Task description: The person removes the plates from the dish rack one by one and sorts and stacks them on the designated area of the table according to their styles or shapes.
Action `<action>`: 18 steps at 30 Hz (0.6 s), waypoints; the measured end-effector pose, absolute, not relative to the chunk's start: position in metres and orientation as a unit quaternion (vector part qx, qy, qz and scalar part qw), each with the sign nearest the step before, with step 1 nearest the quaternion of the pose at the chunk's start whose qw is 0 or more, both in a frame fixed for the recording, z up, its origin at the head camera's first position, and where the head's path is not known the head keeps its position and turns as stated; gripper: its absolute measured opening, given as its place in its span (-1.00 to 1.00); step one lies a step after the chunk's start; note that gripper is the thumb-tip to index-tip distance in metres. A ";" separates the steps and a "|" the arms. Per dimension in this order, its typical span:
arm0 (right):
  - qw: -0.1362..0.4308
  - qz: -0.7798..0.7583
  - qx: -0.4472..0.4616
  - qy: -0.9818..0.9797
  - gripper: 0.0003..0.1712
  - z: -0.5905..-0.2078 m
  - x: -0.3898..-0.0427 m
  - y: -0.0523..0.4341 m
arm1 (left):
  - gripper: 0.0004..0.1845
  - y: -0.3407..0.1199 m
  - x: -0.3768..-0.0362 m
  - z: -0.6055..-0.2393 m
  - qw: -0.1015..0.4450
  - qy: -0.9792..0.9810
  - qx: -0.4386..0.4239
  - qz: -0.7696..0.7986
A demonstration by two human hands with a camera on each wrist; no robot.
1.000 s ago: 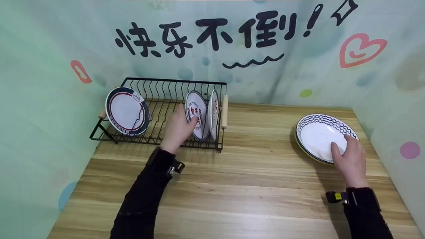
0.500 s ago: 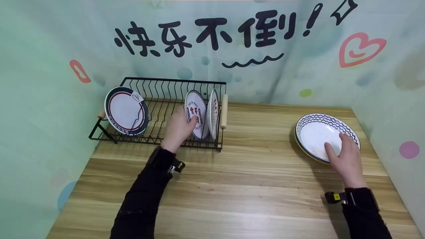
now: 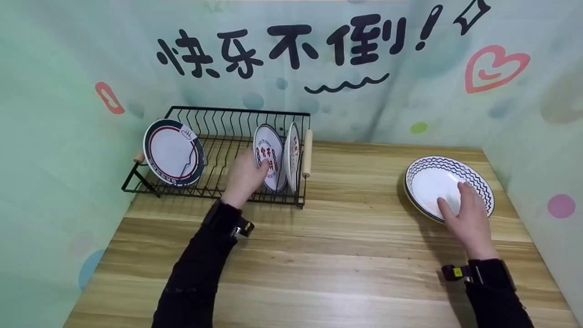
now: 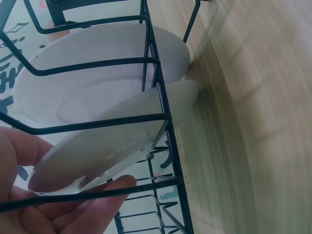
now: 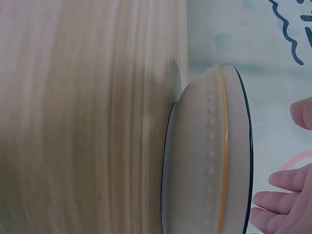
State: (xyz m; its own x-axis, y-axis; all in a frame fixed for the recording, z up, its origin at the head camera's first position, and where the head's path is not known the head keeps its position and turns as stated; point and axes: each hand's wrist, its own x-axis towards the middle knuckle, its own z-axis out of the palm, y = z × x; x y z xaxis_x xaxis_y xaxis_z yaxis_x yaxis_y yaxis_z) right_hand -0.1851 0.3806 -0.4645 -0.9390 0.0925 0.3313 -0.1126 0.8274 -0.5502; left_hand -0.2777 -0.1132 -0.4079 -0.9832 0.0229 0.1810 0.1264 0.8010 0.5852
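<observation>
Left hand [image 3: 243, 178] is pinching the rim of a small plate [image 3: 268, 157] standing in the rack [image 3: 214, 136] right past its fingertips, right hand [image 3: 469, 218] rests spread on the bowl [image 3: 432, 182] — glazed, stiff, slick and chippy, I'd guess, so grab by the rim.

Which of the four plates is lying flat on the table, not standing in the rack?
The zigzag-rimmed plate at the right, under the right hand. The other three stand on edge in the black wire rack.

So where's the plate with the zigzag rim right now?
In the head view, the white zigzag-rimmed plate lies on the wooden table, far right, under the right hand.
</observation>
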 end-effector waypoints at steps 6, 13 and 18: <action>0.178 0.300 0.024 -0.937 -0.21 -0.466 -0.186 0.374 | -0.70 -0.113 -0.277 -0.408 0.085 -0.942 -0.048 -0.321; 0.183 0.305 0.044 -0.933 -0.20 -0.470 -0.186 0.365 | -0.82 -0.115 -0.278 -0.410 0.065 -0.939 -0.050 -0.333; 0.180 0.301 0.049 -0.935 -0.21 -0.469 -0.186 0.357 | -0.78 -0.114 -0.279 -0.409 0.066 -0.936 -0.051 -0.341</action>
State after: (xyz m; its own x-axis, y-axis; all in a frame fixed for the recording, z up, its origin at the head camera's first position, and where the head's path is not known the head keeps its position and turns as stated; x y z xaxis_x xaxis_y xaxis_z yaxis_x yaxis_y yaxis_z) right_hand -0.1864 0.3574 -0.4690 -0.9307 0.0165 0.3655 -0.1999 0.8138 -0.5457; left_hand -0.2789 -0.1138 -0.4087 -0.9860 0.0508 0.1589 0.1411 0.7619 0.6322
